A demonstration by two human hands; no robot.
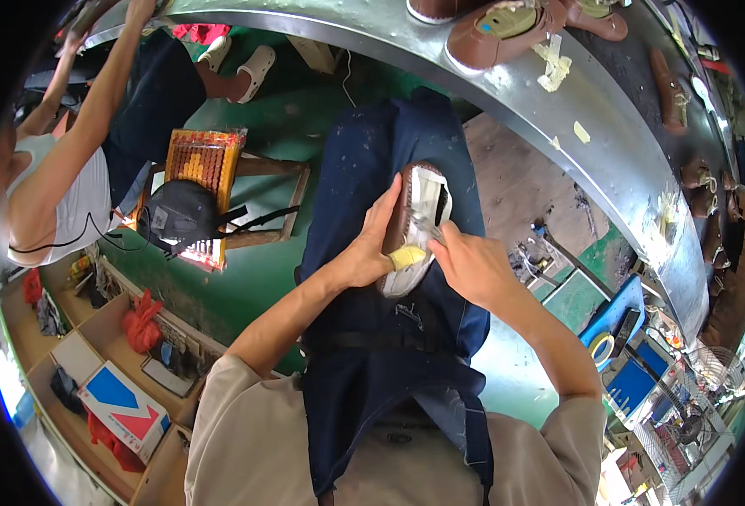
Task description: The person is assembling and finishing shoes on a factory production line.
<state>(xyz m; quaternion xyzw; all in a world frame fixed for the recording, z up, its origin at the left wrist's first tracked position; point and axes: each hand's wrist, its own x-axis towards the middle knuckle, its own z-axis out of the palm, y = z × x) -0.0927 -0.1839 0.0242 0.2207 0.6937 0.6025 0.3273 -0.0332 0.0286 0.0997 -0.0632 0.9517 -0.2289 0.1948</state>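
Observation:
A brown shoe upper (427, 187) with a whitish underside rests on my lap, underside up. My left hand (366, 249) is closed round its left side, fingers along the brown edge. A yellow wrap (406, 256), seemingly on the left thumb, lies over the shoe's lower part. My right hand (476, 266) grips a short, shiny metal tool (424, 226) whose tip is against the whitish underside. The tool's kind is blurred and partly hidden by the fingers. A dark patch shows at the underside's right edge. Under the shoe is my navy apron (347, 181).
A curved metal bench (592, 135) bears brown shoes (495, 38) ahead and right. Another person (69, 177) sits at left, near a stool with a beaded seat cover (188, 152) and a black bag (183, 211). Wooden compartments (107, 325) stand lower left; a wire rack (672, 438) lower right.

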